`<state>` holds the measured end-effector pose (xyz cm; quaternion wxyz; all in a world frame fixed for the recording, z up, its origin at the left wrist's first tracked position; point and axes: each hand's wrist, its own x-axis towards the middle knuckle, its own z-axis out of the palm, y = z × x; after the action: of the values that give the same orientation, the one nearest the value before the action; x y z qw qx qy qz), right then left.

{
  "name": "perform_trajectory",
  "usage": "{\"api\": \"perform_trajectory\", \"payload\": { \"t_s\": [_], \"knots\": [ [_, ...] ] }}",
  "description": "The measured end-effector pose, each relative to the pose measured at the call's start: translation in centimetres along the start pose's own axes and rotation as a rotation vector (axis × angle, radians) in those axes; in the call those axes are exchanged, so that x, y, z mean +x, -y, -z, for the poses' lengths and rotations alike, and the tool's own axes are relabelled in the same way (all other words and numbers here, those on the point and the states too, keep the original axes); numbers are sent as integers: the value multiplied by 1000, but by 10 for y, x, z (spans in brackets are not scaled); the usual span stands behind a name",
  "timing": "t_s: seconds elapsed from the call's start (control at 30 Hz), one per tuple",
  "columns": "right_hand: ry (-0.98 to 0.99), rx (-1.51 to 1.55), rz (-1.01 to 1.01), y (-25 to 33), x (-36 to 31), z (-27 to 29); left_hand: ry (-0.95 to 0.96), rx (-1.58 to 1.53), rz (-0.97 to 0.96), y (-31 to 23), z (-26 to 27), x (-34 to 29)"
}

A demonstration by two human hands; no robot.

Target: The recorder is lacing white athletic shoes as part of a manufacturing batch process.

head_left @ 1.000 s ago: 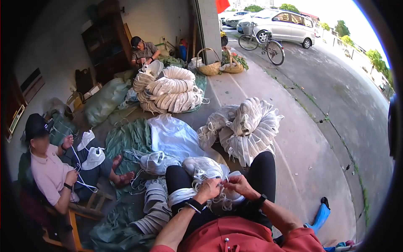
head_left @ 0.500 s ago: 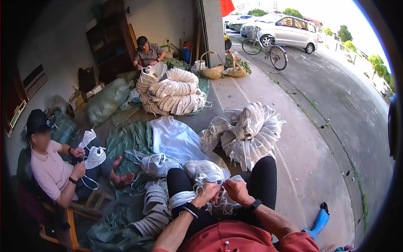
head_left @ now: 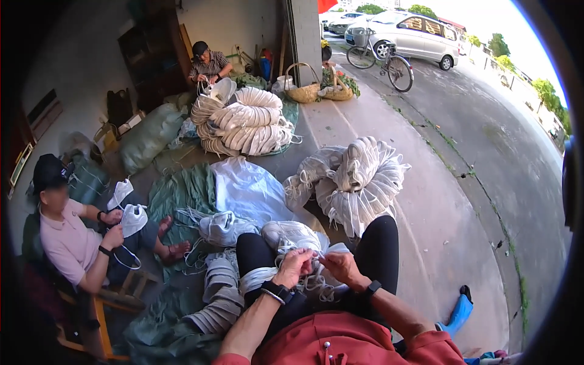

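White shoe uppers [head_left: 289, 231] rest bundled between the person's knees, at the centre of the clock, one upper showing plainly on top and the others too tangled in laces to count. Out at nine o'clock, one seated co-worker [head_left: 68, 240] holds two separate uppers [head_left: 134, 220]. Around eight, one nested stack [head_left: 218, 298] of pale uppers lies beside the left knee; between nine and ten, one smaller bundle [head_left: 220, 228] sits near one white sheet [head_left: 249, 188]. One large coiled heap [head_left: 243, 121] fills eleven, with a second co-worker [head_left: 210, 66] behind it. Back at the centre, the left hand [head_left: 295, 266] has its fingers pinched together, apparently on a thin white lace [head_left: 316, 256], and the right hand [head_left: 342, 269] pinches at the same spot from three o'clock, thumb and forefinger closed. Compared with half a second ago, the fingertips have drawn in from a looser, curled posture to meet almost tip to tip, which suggests finer work, both hands now concentrated on one point of the lace. At twelve stand two baskets [head_left: 303, 93]; toward one, a second heap [head_left: 359, 188] of uppers and, farther off, one bicycle [head_left: 398, 73]; near four, one blue boot-like item [head_left: 459, 313].
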<state>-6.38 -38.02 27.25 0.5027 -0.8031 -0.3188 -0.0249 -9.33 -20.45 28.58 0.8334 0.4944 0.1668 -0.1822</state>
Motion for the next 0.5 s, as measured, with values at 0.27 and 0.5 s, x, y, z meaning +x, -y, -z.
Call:
{"api": "perform_trajectory", "payload": {
  "t_s": [0.27, 0.5],
  "knots": [
    [-29, 1056, -586, 19, 9, 15, 82, 50, -383, -11, -16, -12],
    [-12, 1672, -456, 12, 25, 13, 137, -54, -323, -29, -41, -17]
  ]
}}
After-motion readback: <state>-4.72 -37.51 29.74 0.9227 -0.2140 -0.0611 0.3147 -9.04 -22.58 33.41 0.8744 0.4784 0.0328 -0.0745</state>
